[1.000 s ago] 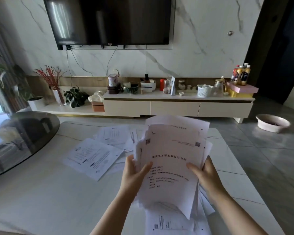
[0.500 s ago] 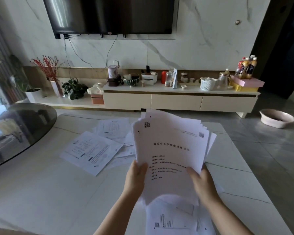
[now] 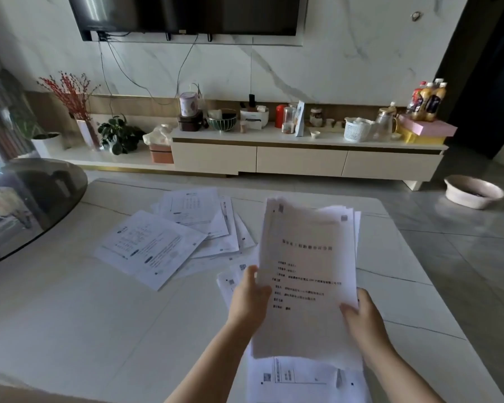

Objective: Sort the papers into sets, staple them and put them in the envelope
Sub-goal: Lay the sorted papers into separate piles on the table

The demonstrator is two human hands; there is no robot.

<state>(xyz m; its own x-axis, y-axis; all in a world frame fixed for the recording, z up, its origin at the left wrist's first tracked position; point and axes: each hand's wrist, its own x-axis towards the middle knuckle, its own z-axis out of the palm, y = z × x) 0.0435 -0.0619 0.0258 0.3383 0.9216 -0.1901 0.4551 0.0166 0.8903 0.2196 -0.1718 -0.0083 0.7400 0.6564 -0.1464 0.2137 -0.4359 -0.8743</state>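
Stack of papers (image 3: 307, 274) now squared, lifted upright over table (image 3: 70, 315) — fanned a moment ago. Left hand (image 3: 249, 298), right hand (image 3: 364, 318) each in closed grip on lower edges. Loose sheets (image 3: 154, 245) unsorted — stapling not begun.

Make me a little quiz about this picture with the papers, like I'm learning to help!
1. True or false: both hands grip the stack of papers.
2. Where do the loose sheets lie? A) on the floor B) on the white table C) on the TV cabinet
3. Fill in: the left hand holds the stack's ___ edge.

Key:
1. True; the right hand grips the other edge.
2. B
3. left
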